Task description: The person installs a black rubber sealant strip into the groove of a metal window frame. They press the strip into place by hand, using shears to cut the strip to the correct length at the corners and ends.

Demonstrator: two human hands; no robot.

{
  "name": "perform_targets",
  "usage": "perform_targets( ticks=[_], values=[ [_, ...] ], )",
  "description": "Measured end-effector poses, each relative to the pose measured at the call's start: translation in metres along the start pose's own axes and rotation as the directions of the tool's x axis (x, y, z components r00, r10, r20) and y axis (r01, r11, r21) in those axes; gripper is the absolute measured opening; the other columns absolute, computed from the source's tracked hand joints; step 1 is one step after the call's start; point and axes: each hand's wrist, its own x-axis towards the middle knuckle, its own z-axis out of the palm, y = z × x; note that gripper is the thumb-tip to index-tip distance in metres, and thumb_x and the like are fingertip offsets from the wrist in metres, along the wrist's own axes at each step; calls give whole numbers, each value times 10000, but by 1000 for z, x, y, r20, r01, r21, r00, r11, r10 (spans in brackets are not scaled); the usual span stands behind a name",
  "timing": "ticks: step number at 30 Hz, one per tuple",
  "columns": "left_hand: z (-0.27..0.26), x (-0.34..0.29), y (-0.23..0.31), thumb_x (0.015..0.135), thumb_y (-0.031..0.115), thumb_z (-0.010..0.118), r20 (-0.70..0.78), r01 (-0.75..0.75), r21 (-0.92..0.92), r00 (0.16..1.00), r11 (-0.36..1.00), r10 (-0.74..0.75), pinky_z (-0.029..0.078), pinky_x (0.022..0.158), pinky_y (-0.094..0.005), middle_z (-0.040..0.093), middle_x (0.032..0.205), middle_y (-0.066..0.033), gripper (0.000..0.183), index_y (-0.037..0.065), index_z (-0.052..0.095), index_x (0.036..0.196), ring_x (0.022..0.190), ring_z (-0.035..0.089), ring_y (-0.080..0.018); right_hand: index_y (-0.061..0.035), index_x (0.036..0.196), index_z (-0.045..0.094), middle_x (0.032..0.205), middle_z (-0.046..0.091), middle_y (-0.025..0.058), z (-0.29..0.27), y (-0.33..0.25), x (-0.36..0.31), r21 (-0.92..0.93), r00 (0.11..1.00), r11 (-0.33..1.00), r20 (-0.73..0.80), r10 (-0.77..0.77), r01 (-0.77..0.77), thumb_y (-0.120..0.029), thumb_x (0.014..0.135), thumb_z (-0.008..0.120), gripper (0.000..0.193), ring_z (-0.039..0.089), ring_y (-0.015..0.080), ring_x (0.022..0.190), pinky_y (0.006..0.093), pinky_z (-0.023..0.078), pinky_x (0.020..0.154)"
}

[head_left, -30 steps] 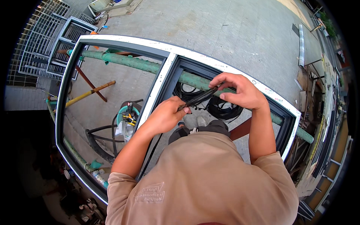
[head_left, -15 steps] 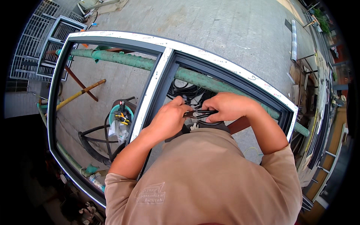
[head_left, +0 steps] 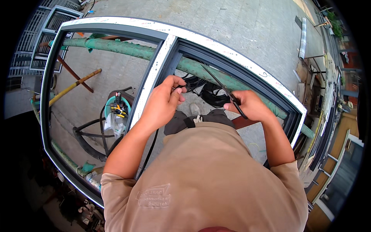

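My left hand (head_left: 162, 101) is closed, thumb and fingers pinched on a small black piece (head_left: 180, 87) whose kind I cannot make out. A little to its right, my right hand (head_left: 250, 105) grips dark scissors (head_left: 219, 82) by the handle end. Their long blades point up and away to the left, apart from the left hand. Both hands are over the right opening of a large dark grey window frame (head_left: 164, 60), its face covered in white printed film. Below my left forearm hangs a thin black strip (head_left: 150, 152); its upper end is hidden.
Green-wrapped poles (head_left: 116, 46) support the frame. Through the left opening shows a teal bucket (head_left: 109, 112) with pliers and a plastic bag. Black coiled cord (head_left: 195, 82) and a black bag-like heap (head_left: 212, 96) lie on the floor. Long profiles (head_left: 328, 127) line the right side.
My hands have moved apart. The scissors, earlier between both hands, have swung up in my right hand. My left hand has let go of them and shifted left.
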Motion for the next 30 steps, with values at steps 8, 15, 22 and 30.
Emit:
perform_targets(
  ticks=[8, 15, 22, 30],
  values=[
    [-7, 3, -2, 1092, -6, 587, 88, 3, -345, 996, 939, 29, 553, 864, -289, 740, 1194, -93, 336, 38, 506, 1415, 944, 647, -112, -22, 1085, 687, 924, 745, 67, 84, -16, 59, 526, 918, 770, -343, -198, 362, -100, 1000, 774, 144, 635, 162, 781, 356, 533, 731],
    [-10, -3, 2, 1089, 15, 606, 117, 6, -463, 992, 886, 54, 540, 845, -267, 736, 1228, -73, 354, 62, 505, 1425, 931, 647, -109, -65, 1019, 643, 765, 593, -21, 81, -31, 70, 586, 951, 752, -234, -200, 302, -104, 975, 798, 165, 528, 89, 708, 304, 456, 647],
    [7, -6, 13, 990, -16, 688, -236, -219, 444, 907, 869, 349, 608, 741, -383, 805, 998, -123, 296, 33, 675, 1281, 822, 771, -230, -54, 1032, 693, 868, 790, 121, 33, -69, 50, 100, 714, 946, -682, -160, 307, -144, 871, 883, 264, 753, 300, 746, 374, 569, 698],
    [26, -1, 33, 876, 19, 791, -383, -153, 771, 664, 618, 642, 588, 829, -468, 756, 1001, -125, 261, 47, 750, 1132, 879, 720, -337, -99, 1040, 766, 836, 781, 105, 18, -87, 76, -250, 626, 946, -710, -323, 204, -235, 797, 901, 308, 779, 333, 791, 441, 598, 722]
  ],
)
